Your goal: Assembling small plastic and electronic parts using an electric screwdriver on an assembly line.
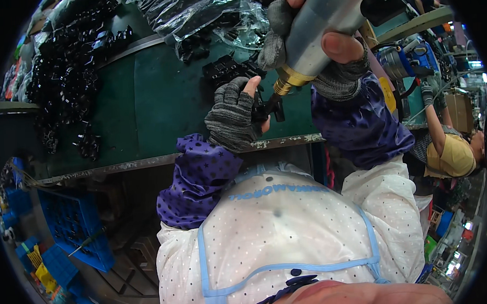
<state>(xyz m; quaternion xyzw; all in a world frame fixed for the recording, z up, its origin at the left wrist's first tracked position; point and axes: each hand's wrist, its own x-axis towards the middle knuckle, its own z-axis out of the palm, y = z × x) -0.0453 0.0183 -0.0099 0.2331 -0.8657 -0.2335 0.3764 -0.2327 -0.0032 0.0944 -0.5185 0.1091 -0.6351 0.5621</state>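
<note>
My left hand (232, 115), in a grey fingerless knit glove, grips a small black plastic part (267, 108) just above the front edge of the green workbench (160, 109). My right hand (315, 56), gloved the same way, is wrapped around a silver cylindrical power screwdriver (330, 18). Its brass nose (284, 84) and dark bit point down-left into the black part. Purple star-print sleeve covers are on both forearms.
Heaps of black plastic parts (71, 67) lie on the bench's left and back. Clear plastic bags (199, 12) with more parts are at the back. Blue crates (73, 230) stand on the floor at left. Another person (450, 148) works at right.
</note>
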